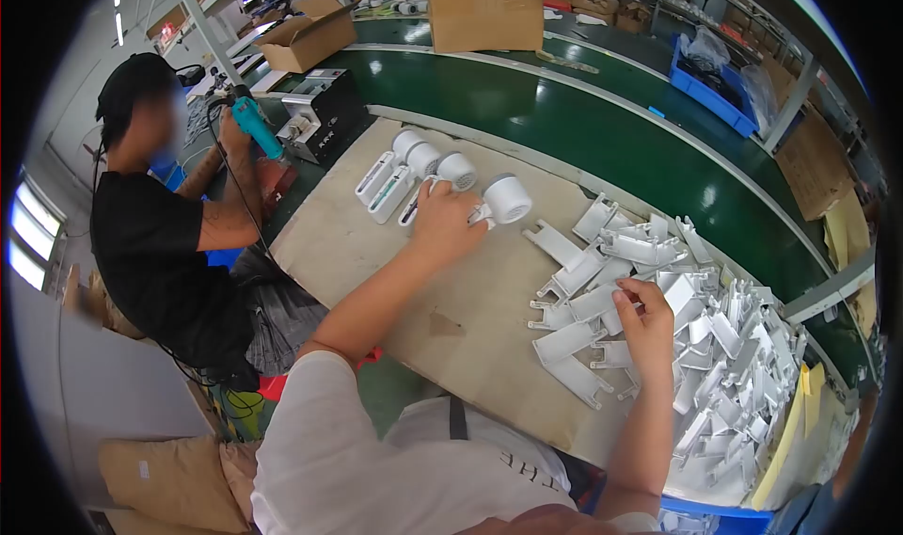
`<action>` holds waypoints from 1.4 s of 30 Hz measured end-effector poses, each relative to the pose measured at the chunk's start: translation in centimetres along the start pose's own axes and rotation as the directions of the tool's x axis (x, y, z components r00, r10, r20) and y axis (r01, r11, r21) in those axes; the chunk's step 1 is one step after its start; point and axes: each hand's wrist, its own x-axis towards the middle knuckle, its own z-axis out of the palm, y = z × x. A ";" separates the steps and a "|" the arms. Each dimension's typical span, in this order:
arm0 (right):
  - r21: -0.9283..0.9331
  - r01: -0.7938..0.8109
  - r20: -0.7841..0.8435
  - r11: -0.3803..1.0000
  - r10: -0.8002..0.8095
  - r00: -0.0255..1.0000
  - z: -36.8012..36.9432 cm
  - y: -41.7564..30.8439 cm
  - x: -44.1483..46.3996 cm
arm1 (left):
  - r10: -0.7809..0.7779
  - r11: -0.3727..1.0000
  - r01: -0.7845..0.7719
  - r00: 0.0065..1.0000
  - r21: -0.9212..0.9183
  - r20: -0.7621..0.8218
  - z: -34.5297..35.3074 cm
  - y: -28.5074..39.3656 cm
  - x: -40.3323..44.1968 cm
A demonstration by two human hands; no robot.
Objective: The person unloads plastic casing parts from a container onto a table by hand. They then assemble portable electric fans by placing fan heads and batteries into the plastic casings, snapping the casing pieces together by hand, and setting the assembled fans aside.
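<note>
My left hand [446,224] is at the white round-headed units, its fingers closed around part of one beside a white cylindrical head [508,199]. More of these units, with white heads [456,170] and flat white bodies [390,193], lie in a row just beyond it. On the right, my right hand [646,328] pinches the end of a white plastic cover [597,303] at the near side of a loose group of similar covers [567,342]. A large heap of small white parts [729,366] lies to the right of that hand.
A co-worker [150,206] at the left holds a teal power tool [256,128] near a black machine [324,116]. Behind the worktable [442,323] runs a green conveyor [602,107], with a cardboard box [484,15] and a blue crate [710,88] beyond.
</note>
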 end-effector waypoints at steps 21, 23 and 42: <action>-0.067 0.017 0.035 0.998 -0.015 0.999 0.4 1.2 -0.6 | -0.323 0.917 0.335 0.942 0.215 -0.090 -1.0 -20.6 0.7; -0.071 0.082 0.085 0.994 -0.076 0.993 0.7 1.8 -0.6 | -0.384 0.898 0.390 0.921 0.206 -0.067 -1.4 -22.4 1.0; 0.027 0.029 0.168 0.999 -0.033 0.985 1.6 0.9 -0.2 | -0.535 0.751 0.557 0.828 0.354 -0.167 -2.5 -19.0 1.0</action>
